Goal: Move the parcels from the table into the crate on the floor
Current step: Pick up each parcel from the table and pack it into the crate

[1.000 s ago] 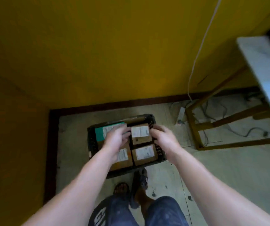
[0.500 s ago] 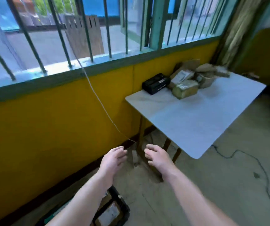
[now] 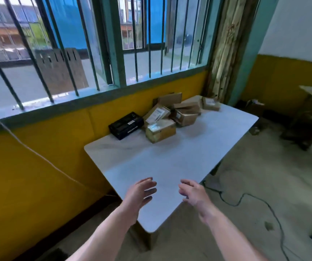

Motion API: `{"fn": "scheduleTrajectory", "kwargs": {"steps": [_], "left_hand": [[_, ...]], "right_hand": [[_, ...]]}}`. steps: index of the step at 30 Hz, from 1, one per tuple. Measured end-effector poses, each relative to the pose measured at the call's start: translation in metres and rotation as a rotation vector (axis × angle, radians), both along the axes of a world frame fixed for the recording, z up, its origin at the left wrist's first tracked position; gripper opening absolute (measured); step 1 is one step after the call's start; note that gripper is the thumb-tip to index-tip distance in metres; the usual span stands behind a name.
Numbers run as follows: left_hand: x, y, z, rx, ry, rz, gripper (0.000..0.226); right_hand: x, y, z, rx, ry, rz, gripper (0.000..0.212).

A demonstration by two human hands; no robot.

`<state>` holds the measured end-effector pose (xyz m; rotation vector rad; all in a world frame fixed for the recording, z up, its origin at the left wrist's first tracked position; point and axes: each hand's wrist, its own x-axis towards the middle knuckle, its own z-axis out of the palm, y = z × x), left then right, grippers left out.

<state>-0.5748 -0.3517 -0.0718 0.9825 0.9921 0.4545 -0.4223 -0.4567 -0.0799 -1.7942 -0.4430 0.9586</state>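
Several brown cardboard parcels lie heaped at the far end of the white table, against the yellow wall. The nearest one is wrapped in shiny tape. A black box sits to their left. My left hand and my right hand hover over the table's near corner, both empty with fingers spread, well short of the parcels. Only a dark corner of the crate shows at the bottom left edge.
A barred window runs above the yellow wall. A white cable hangs down the wall on the left. A black cord snakes over the concrete floor right of the table. Wooden furniture stands at far right.
My hands left the parcels in the crate and rose empty. My view swung up from the floor to the table, and my hands now reach over its near corner.
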Motion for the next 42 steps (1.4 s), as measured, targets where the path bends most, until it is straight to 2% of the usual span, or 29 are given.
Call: {"fn": "scheduleTrajectory", "kwargs": {"steps": [10,14,15,18,23,27,30,32,34,36,38,40,42], "left_hand": [[0.146,0.071,-0.033,-0.012,-0.008,0.081,0.018],[0.207,0.122,-0.046,-0.06,-0.024,0.159,0.016],[0.219,0.134,-0.05,-0.074,-0.023,0.187,0.016],[0.25,0.168,-0.061,-0.085,-0.023,0.249,0.017],[0.28,0.207,-0.068,-0.089,-0.004,0.383,0.013],[0.297,0.233,-0.074,-0.035,0.042,0.6,0.015],[0.307,0.252,-0.075,0.081,0.07,0.821,0.019],[0.313,0.262,-0.075,0.174,0.168,0.964,0.018],[0.321,0.267,-0.076,0.215,0.313,1.065,0.023],[0.33,0.273,-0.08,0.17,0.406,1.028,0.042],[0.336,0.279,-0.086,0.065,0.437,0.897,0.06],[0.342,0.284,-0.087,-0.006,0.403,0.821,0.064],[0.347,0.282,-0.085,-0.035,0.365,0.812,0.065]], "right_hand": [[0.137,0.067,-0.015,-0.021,0.042,0.068,0.032],[0.204,0.114,-0.017,-0.092,0.049,0.125,0.015],[0.218,0.123,-0.019,-0.115,0.056,0.146,0.016],[0.263,0.153,-0.025,-0.157,0.044,0.191,0.036],[0.317,0.206,-0.034,-0.197,0.067,0.26,0.038],[0.347,0.255,-0.047,-0.224,0.069,0.405,0.039],[0.362,0.292,-0.054,-0.223,0.037,0.488,0.034],[0.372,0.319,-0.058,-0.197,0.017,0.497,0.028],[0.381,0.342,-0.059,-0.181,0.027,0.518,0.039],[0.391,0.361,-0.059,-0.174,0.038,0.563,0.05],[0.397,0.379,-0.062,-0.154,0.054,0.599,0.054],[0.402,0.393,-0.064,-0.152,0.099,0.626,0.049],[0.404,0.397,-0.065,-0.124,0.157,0.653,0.036]]}}
